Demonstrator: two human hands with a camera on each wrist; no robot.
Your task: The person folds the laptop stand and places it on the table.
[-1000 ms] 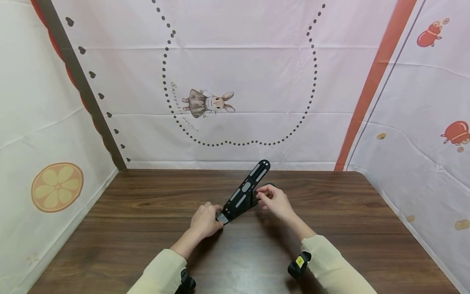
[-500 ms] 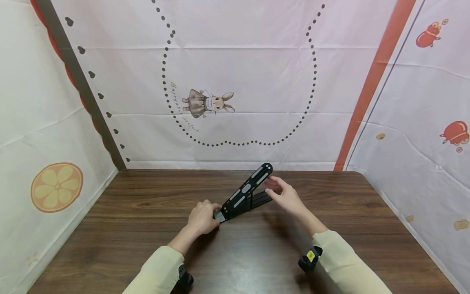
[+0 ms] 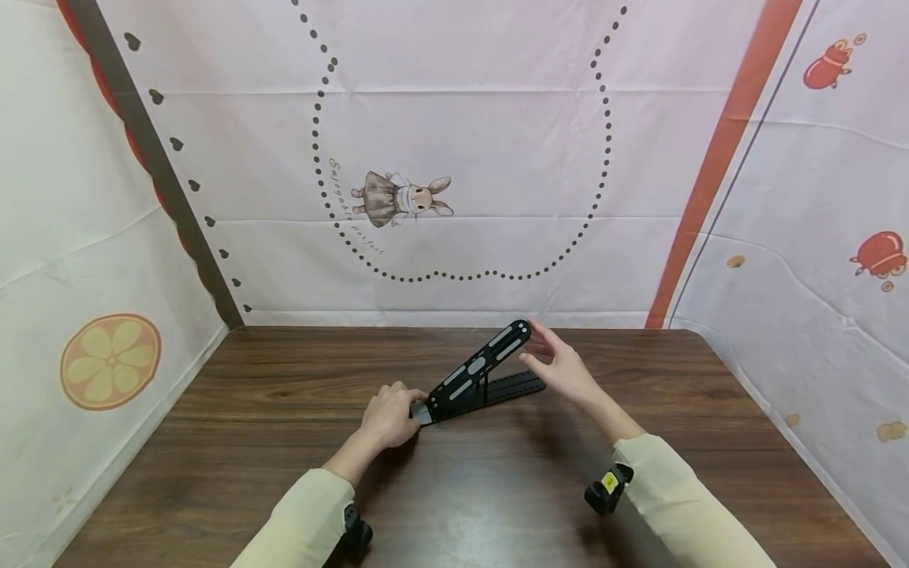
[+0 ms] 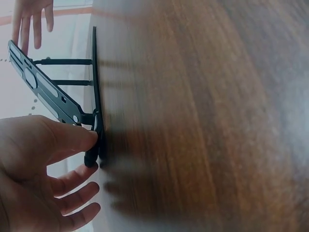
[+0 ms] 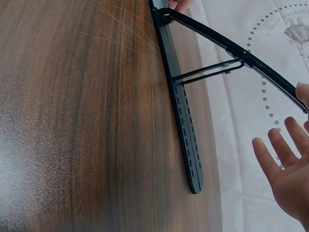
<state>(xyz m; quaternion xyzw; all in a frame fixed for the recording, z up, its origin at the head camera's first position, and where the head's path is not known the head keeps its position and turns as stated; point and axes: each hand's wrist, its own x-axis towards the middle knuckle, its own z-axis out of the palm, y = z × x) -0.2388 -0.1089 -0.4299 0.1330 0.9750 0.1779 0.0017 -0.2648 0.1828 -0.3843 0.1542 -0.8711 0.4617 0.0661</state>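
Note:
A black folding laptop stand point(image 3: 488, 356) rests on the table with its upper arm raised at a slant. In the right wrist view its slotted base point(image 5: 186, 130) lies flat, and a wire strut point(image 5: 207, 69) props the arm. My left hand point(image 3: 389, 416) pinches the hinge end, its thumb point(image 4: 77, 137) over the pale pad and the other fingers beyond. At the raised end, my right hand point(image 3: 568, 375) touches the tip with a finger. Its other fingers point(image 5: 282, 147) are extended, apart from the stand. The far side of the tip is partly hidden.
The brown wood-grain table point(image 3: 284, 489) extends around the stand. Printed white cloth point(image 3: 497, 158) hangs behind it and at both sides. A dark wrist camera point(image 3: 609, 489) is strapped to the right sleeve, another point(image 3: 355, 532) to the left.
My right hand has moved from the stand's strut area up and right to the arm's raised tip. The arm has tilted lower, and the stand has turned slightly, showing more of its base.

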